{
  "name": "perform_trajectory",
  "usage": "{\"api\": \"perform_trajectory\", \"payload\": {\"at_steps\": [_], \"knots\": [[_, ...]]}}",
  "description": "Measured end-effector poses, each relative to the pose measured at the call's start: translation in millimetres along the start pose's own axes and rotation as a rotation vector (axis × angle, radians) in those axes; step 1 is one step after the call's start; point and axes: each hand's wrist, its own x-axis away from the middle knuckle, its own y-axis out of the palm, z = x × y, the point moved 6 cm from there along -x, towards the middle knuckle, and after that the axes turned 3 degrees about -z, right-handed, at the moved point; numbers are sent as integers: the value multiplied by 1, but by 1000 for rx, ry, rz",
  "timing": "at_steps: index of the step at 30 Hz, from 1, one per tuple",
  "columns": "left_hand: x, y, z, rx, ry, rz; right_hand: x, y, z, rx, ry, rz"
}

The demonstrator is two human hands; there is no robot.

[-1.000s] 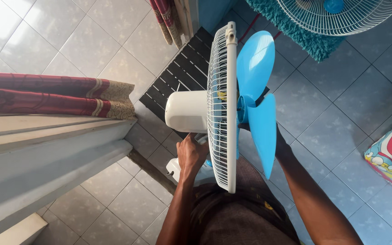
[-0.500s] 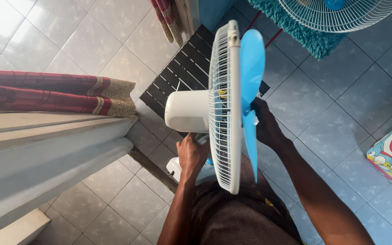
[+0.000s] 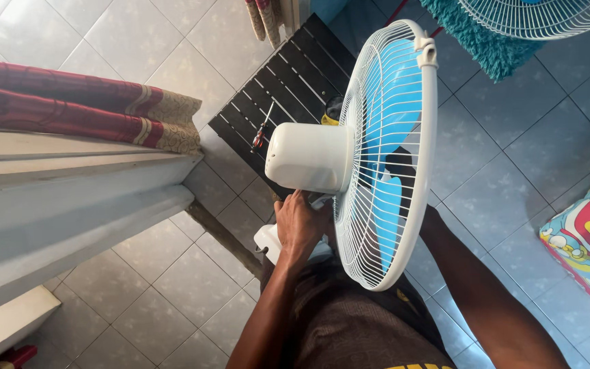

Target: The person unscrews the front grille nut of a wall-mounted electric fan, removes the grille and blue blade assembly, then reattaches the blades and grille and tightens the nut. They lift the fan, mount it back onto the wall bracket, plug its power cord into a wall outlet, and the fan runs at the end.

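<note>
The left hand (image 3: 300,222) grips the neck under the white plastic motor housing (image 3: 306,157). The right hand (image 3: 401,167), behind the white wire grille (image 3: 384,225), touches the blue blades (image 3: 394,89); its grip I cannot tell.

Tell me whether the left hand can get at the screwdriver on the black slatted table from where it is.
Probably yes: the left hand grips under the fan motor housing, and the screwdriver lies uncovered just beyond, though the housing partly stands between.
</note>
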Motion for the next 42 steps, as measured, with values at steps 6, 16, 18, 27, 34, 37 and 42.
{"api": "perform_trajectory", "payload": {"at_steps": [6,16,18,27,34,37,42], "knots": [[-2,-3,3,0,32,44,0,-9,-3,20,-14,24],[-44,28,-55,127,-18,-182,-37,-9,-58,393,-66,258],[-68,50,-84,529,-136,-304,-42,2,-68,293,29,292],[-159,106,-152,1008,-279,-517,-114,35,-67,324,308,422],[-222,122,-189,1119,-250,-584,-180,70,-35,443,474,412],[-246,137,-202,1152,-233,-615,-206,81,-24,503,480,436],[-283,148,-234,1214,-206,-552,-242,98,-2,570,581,387]]}}
